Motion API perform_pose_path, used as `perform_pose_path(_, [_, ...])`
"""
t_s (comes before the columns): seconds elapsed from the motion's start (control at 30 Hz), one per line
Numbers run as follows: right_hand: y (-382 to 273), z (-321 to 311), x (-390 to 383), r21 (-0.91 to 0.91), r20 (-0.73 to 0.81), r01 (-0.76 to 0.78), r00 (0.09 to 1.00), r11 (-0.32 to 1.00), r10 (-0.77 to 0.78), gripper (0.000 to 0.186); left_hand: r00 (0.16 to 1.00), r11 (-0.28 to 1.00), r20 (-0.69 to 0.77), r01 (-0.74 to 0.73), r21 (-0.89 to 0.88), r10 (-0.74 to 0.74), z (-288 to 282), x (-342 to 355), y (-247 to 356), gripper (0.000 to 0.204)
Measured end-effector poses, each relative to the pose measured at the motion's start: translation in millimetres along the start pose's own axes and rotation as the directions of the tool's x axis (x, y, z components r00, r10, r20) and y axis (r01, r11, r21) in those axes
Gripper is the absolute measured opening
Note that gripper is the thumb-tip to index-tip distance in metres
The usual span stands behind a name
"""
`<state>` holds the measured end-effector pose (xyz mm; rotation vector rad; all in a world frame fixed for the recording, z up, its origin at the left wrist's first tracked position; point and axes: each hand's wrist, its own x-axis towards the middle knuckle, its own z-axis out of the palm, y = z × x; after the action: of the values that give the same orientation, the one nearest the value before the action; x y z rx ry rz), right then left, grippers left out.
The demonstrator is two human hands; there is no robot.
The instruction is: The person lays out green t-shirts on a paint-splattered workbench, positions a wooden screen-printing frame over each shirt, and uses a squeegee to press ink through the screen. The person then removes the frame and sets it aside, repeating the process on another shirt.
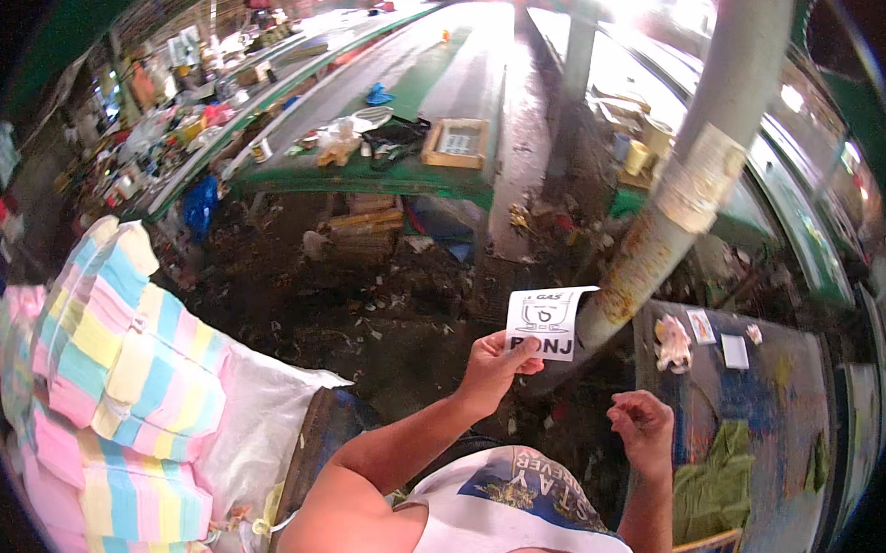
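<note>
My left hand (498, 366) pinches a white card (549, 311) with black printed line drawing and lettering, held up in front of me. My right hand (641, 426) is raised to the right of it, fingers loosely curled and apart, with nothing visible in them. Below and beside it, a worn board or table (791, 408) bears small paper pieces (735, 351), a crumpled pale item (672, 343) and green cloth (711, 483). Tall stacks of pink, yellow and blue striped sheets (147, 362) lie on a white sack (259, 396) at the left.
A rusty pale pillar (633, 267) rises at the right. Ahead stand long green printing tables (348, 181) with a wooden frame (456, 144), dark bag (395, 134) and blue scrap (378, 95). Cluttered tables (185, 125) line the far left. Litter covers the dark floor (364, 291).
</note>
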<state>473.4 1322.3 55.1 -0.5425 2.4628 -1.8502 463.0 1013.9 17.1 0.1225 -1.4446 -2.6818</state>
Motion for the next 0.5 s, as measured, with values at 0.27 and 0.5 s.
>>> perform_pose_path(0.27, [-1,83,97,-0.027,0.356,0.038,0.934,0.999,-0.026,0.019,0.949,1.000,-0.314,0.001,0.002,-0.001,-71,-4,23,0.021])
perform_pose_path(0.5, [14,171,189,0.118,0.548,-0.007,0.834,0.993,-0.059,0.033,0.884,1.000,-0.467,0.015,0.021,-0.003,-91,1,18,0.021])
